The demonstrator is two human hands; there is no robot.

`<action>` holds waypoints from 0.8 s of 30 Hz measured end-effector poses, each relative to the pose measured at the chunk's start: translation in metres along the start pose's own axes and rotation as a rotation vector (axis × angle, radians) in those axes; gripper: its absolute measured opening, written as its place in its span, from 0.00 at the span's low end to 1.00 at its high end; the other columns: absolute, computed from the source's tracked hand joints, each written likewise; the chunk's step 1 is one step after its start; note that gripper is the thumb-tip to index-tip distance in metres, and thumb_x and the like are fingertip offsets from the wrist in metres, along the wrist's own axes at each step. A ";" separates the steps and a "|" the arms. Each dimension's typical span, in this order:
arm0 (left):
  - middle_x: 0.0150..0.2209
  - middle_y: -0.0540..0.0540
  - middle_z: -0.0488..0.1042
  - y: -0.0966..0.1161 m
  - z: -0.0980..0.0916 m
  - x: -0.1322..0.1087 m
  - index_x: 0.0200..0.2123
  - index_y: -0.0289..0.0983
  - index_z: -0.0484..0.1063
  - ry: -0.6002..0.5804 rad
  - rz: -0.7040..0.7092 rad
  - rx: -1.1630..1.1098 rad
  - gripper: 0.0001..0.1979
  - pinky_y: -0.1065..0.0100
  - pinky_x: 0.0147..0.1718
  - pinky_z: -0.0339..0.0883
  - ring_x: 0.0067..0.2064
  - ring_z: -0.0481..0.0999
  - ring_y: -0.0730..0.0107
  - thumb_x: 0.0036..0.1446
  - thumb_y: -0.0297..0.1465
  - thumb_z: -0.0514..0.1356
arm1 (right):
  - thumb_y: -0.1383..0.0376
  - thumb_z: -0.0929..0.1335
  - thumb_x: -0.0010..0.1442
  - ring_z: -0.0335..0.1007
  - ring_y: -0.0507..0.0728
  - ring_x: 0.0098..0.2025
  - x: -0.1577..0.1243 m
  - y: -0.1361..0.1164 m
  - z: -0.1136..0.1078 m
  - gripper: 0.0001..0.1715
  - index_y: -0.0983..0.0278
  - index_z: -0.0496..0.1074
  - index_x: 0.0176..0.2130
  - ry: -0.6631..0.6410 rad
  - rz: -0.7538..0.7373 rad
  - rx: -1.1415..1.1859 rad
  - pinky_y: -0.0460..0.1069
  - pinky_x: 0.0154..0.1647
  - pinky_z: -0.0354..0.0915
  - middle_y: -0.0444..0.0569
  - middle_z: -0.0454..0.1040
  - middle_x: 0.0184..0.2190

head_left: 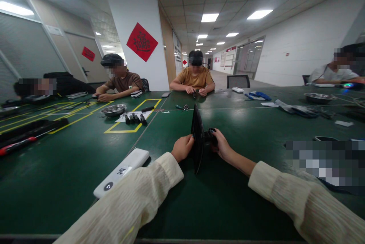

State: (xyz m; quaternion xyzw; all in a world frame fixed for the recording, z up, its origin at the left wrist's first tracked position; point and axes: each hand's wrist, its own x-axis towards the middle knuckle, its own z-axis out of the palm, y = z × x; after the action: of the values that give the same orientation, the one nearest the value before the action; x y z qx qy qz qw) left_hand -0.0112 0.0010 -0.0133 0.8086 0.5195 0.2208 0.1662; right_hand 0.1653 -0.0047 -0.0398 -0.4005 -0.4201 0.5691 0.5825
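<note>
A thin black panel [197, 145], seen nearly edge-on, stands upright over the middle of the table. From its right face sticks out a chunky black bracket-like part [210, 140]; its exact kind cannot be made out. My left hand [182, 148] is closed on the panel's left side, thumb against the face and the other fingers partly hidden. On the other side, my right hand [221, 143] has its fingers curled round the bracket-like part. Left of my left forearm lies a white power-bank-like box [122, 171] marked 26.
Black cylindrical parts [135, 118] lie on white paper beside a metal bowl [113, 110]. A red-handled screwdriver [19, 145] is far left. Scissors [185, 107] lie beyond the panel, gloves [296, 109] to the right. Several people sit round the green table [242, 206].
</note>
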 end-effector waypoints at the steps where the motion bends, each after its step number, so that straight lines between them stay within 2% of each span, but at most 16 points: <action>1: 0.36 0.42 0.75 0.000 0.000 0.000 0.34 0.36 0.71 0.000 0.000 -0.001 0.22 0.68 0.37 0.62 0.39 0.73 0.63 0.62 0.37 0.39 | 0.55 0.64 0.51 0.56 0.48 0.16 0.000 0.000 0.000 0.13 0.59 0.61 0.35 0.001 -0.001 0.000 0.41 0.11 0.43 0.38 0.62 0.21; 24: 0.35 0.44 0.75 -0.004 0.002 0.001 0.34 0.36 0.70 -0.006 0.010 -0.009 0.22 0.68 0.38 0.62 0.38 0.73 0.64 0.62 0.38 0.39 | 0.54 0.64 0.50 0.54 0.47 0.15 -0.001 -0.004 0.002 0.15 0.59 0.60 0.36 -0.003 0.016 -0.007 0.41 0.11 0.41 0.37 0.61 0.19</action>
State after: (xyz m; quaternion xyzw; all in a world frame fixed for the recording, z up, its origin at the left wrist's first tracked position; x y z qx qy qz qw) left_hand -0.0126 0.0034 -0.0163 0.8111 0.5138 0.2217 0.1703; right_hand 0.1643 -0.0058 -0.0357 -0.4050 -0.4199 0.5727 0.5759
